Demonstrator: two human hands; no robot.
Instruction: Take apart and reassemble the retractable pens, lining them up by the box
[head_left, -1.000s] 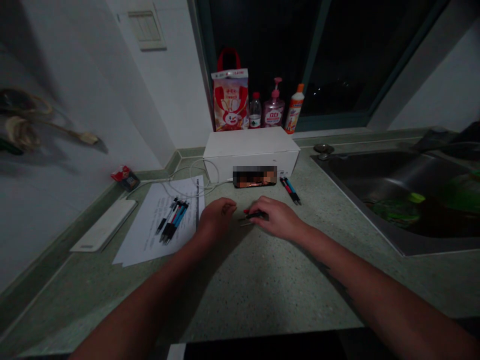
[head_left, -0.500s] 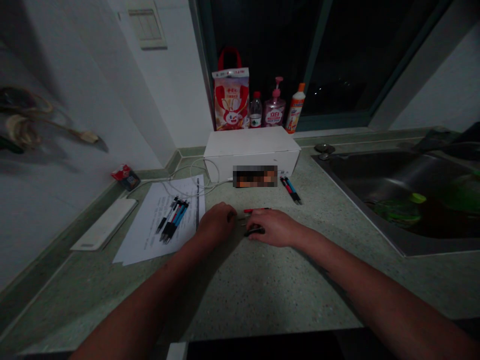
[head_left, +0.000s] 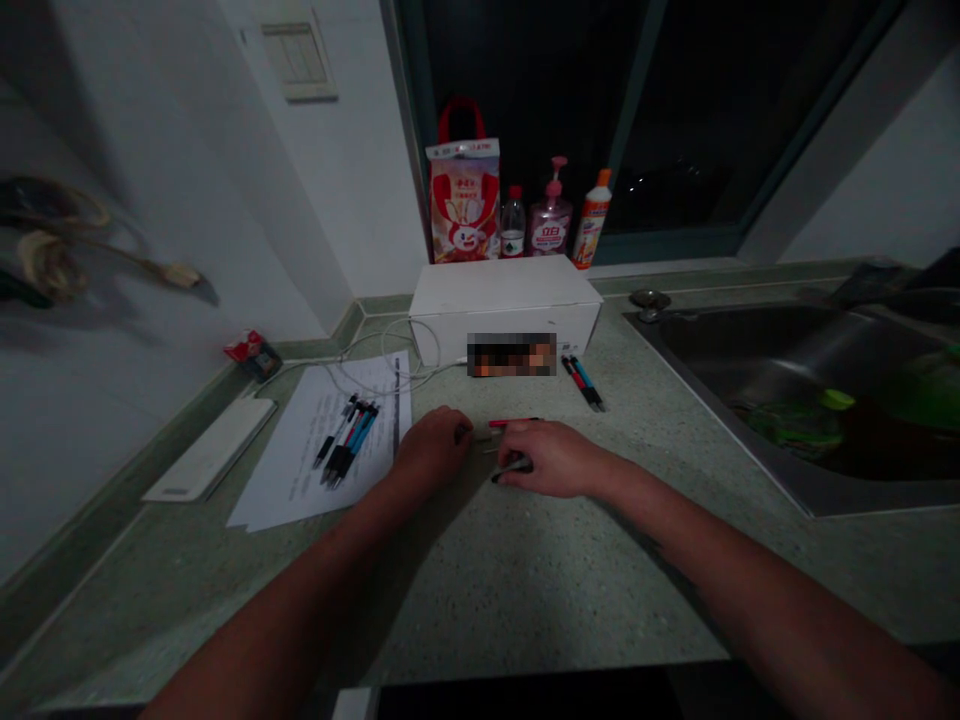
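Note:
My left hand [head_left: 436, 447] rests on the counter with its fingers curled, closed on something small and dark that I cannot make out. To its right, my right hand [head_left: 541, 458] is closed too, its fingertips round a small part with a dark tip, too small to name. A red pen [head_left: 512, 422] lies just beyond my right fingers, and small thin pieces lie between the two hands. Several pens [head_left: 346, 442] rest on printed sheets [head_left: 285, 450] to the left. A blue pen [head_left: 588, 383] and a red one lie side by side at the right.
A white box [head_left: 502, 290] stands behind the hands, with a white cable [head_left: 360, 382] beside it. The sink [head_left: 810, 400] is at the right. A white flat object [head_left: 210, 450] and a red packet [head_left: 251, 355] lie at the left. Bottles stand at the window.
The small part at my right fingertips has turned slightly and looks lighter. Both hands are otherwise in nearly the same place.

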